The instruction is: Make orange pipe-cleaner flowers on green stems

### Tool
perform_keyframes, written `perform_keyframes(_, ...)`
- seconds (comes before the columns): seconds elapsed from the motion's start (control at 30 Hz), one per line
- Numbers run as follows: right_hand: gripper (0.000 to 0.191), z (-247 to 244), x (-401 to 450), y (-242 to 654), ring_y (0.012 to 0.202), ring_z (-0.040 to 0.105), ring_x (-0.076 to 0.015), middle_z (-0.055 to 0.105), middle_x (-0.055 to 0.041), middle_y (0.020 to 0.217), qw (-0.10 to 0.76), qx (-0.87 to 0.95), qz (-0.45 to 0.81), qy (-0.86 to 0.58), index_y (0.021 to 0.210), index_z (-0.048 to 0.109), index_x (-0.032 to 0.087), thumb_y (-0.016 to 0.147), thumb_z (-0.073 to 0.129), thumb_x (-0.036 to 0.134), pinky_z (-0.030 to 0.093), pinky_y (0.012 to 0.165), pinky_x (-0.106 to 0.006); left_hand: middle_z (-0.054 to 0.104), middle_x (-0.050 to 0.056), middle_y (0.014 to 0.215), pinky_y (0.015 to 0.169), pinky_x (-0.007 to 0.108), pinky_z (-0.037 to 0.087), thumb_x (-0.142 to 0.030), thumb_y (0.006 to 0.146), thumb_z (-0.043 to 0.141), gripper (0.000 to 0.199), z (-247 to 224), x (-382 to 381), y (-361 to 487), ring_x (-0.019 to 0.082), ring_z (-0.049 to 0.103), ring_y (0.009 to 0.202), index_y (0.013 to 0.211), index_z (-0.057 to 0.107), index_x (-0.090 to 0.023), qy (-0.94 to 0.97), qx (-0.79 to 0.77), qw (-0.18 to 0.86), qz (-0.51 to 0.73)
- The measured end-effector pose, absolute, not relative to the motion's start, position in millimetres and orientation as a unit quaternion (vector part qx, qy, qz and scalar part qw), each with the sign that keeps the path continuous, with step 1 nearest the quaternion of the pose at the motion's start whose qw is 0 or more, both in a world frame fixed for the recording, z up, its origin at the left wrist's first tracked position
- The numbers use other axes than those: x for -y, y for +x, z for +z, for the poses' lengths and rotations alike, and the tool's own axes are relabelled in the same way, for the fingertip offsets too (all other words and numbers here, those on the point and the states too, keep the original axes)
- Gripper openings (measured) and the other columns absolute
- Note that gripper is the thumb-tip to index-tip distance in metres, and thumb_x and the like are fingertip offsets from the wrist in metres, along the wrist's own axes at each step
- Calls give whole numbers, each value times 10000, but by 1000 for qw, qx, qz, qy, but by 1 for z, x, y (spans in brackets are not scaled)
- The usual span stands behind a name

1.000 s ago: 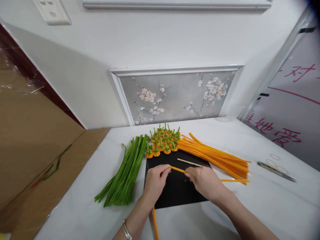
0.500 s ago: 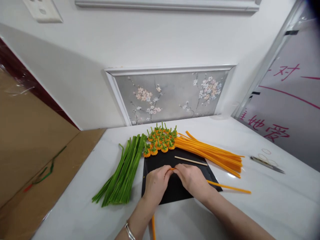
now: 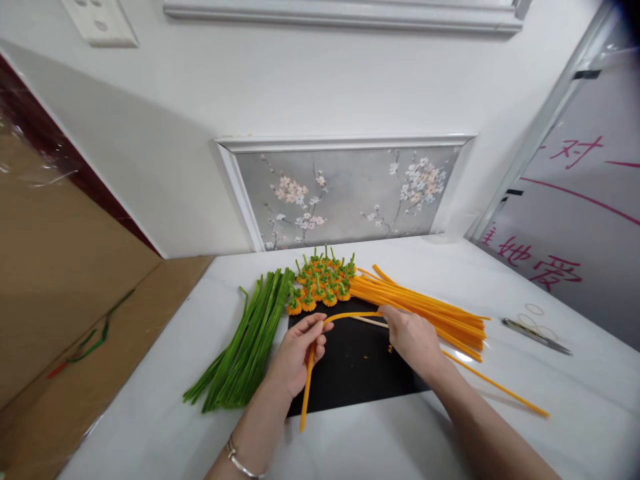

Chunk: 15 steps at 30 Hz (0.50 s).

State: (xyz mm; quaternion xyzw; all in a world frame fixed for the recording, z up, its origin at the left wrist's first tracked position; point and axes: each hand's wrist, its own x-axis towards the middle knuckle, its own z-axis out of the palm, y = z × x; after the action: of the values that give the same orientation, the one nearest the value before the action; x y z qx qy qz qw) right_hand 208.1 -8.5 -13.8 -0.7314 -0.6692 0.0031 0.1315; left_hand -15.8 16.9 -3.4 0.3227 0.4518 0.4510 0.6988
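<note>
An orange pipe cleaner (image 3: 350,315) arches between my two hands above a black mat (image 3: 345,373). My left hand (image 3: 299,347) pinches it between thumb and fingers, and one length hangs down below to the table's front. Closed on its far stretch is my right hand (image 3: 415,339). From behind that hand an orange length (image 3: 500,383) runs out to the right; whether it is the same strand is hidden. A small curled orange bit shows under the right fingers. Behind the mat stand several little orange pumpkin shapes (image 3: 320,287) with green stems.
Green pipe cleaners (image 3: 250,347) lie bundled on the left, orange ones (image 3: 425,307) on the right. A wooden stick (image 3: 369,321) lies on the mat. Tweezer-like metal tool (image 3: 535,335) and rubber bands (image 3: 534,309) are at far right. Cardboard (image 3: 165,300) borders the table's left; a wall stands behind.
My hands were close together, pinching the orange pipe cleaner at mid-mat. They have drawn apart, the right one up and to the right, with a stretch of it now showing between them.
</note>
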Motion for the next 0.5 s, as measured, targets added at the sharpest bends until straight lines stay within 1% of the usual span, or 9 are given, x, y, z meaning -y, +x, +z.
perform_keyframes(0.07,280,-11,10,207,723,698,-229,735,-54,794,99,669,3,-737,1099,624,263,942,402,198,325,526,-252,716,76,908,537,98,514,-6,850,535,191,2,-17,-17,33,631,576,957,647,-117,220,-406,756,463)
perform_keyframes(0.13,274,-9,11,205,739,696,-225,728,-63,804,77,670,7,-739,1045,632,244,925,402,155,341,537,-250,713,121,961,608,122,561,15,874,486,206,6,-17,-17,67,685,671,971,639,-82,170,-388,775,469)
perform_keyframes(0.23,263,-7,13,203,758,689,-219,715,-68,837,67,671,9,-738,969,628,223,890,411,97,367,557,-253,704,157,1011,676,159,593,26,890,450,244,8,-17,-16,122,718,796,1043,624,-50,148,-385,779,472)
perform_keyframes(0.33,261,-9,14,205,732,680,-212,703,-70,827,70,668,3,-741,960,622,211,887,408,81,388,574,-260,698,168,1043,699,157,597,26,899,429,291,8,-17,-16,135,720,843,1122,603,-41,148,-376,786,468)
perform_keyframes(0.4,245,-12,14,207,761,671,-216,696,-76,826,94,673,-15,-733,939,632,202,893,421,86,416,616,-278,698,167,1052,672,128,588,18,898,437,298,8,-16,-16,125,720,827,1140,602,-42,158,-373,791,458)
perform_keyframes(0.43,223,-14,14,207,807,663,-227,694,-83,856,124,680,-31,-722,945,639,200,900,440,108,435,656,-296,698,167,1056,654,113,582,16,893,450,296,8,-15,-17,120,720,812,1138,607,-41,169,-376,793,449)
perform_keyframes(0.5,180,-16,13,206,932,630,-253,681,-104,976,223,702,-70,-673,1015,639,199,914,491,188,459,761,-350,700,168,1057,615,98,571,12,871,495,284,7,-13,-16,113,718,770,1117,626,-41,205,-390,794,419)
